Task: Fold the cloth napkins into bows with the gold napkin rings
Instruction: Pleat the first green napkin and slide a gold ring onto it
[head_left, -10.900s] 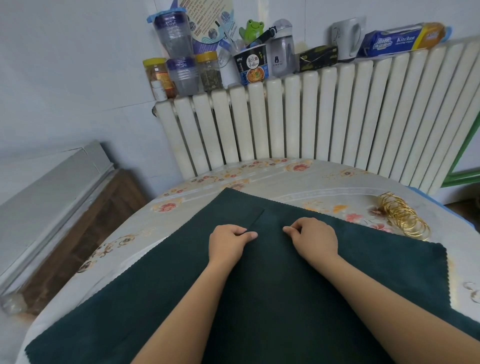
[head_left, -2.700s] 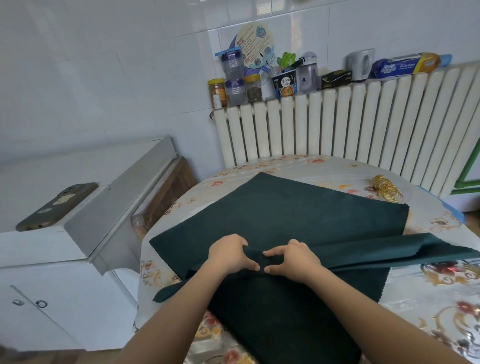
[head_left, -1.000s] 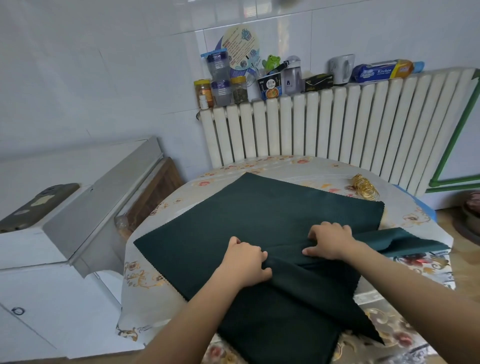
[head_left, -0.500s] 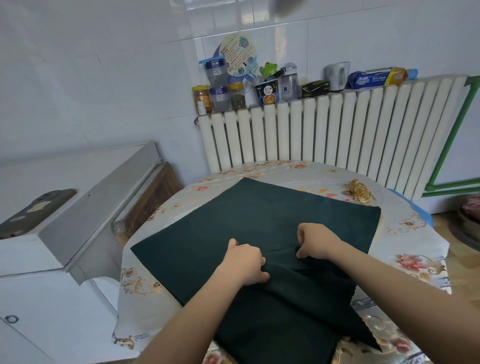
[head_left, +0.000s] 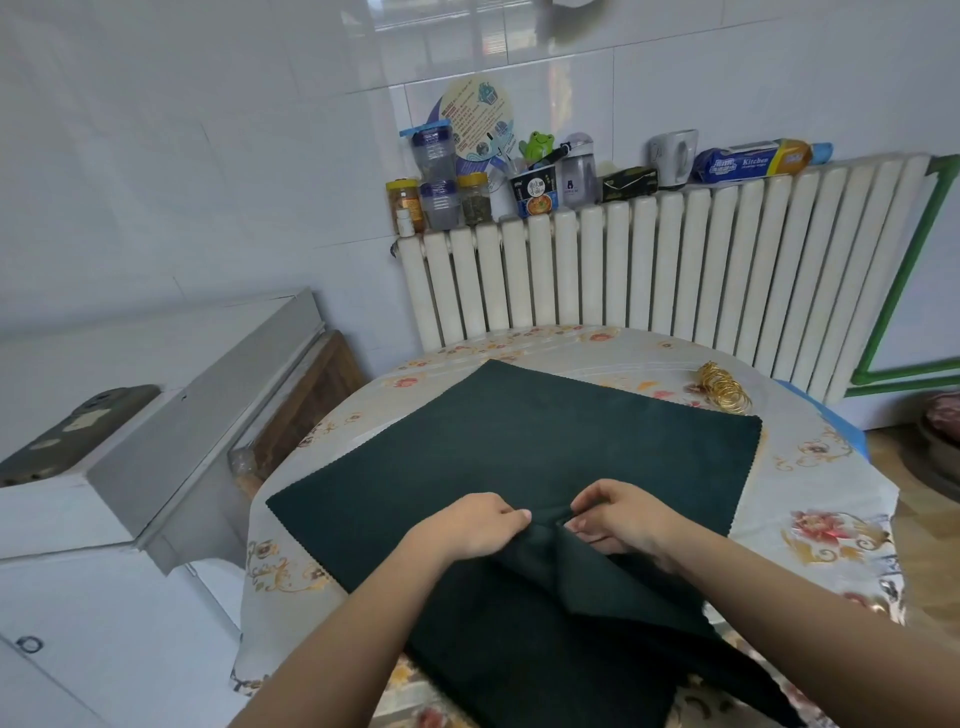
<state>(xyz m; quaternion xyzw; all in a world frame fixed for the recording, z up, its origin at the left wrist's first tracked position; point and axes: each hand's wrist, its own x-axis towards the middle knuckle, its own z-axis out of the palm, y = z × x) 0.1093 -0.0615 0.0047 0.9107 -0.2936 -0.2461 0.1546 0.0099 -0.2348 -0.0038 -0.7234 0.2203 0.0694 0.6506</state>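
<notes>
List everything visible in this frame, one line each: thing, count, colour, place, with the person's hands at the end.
napkin: one, dark green, spread on the table, near edge gathered into a fold
napkin rings: a pile, gold, far right of the table, beside the napkin's corner
table: one, round, floral cover
radiator: one, white, behind the table
jars and bottles: several, mixed colours, on the radiator's left end
frog figure: one, green, on the radiator
kitchen wrap box: one, blue and yellow, on the radiator
cabinet: one, white, left
left hand: pinches the napkin's fold
right hand: pinches the same fold
</notes>
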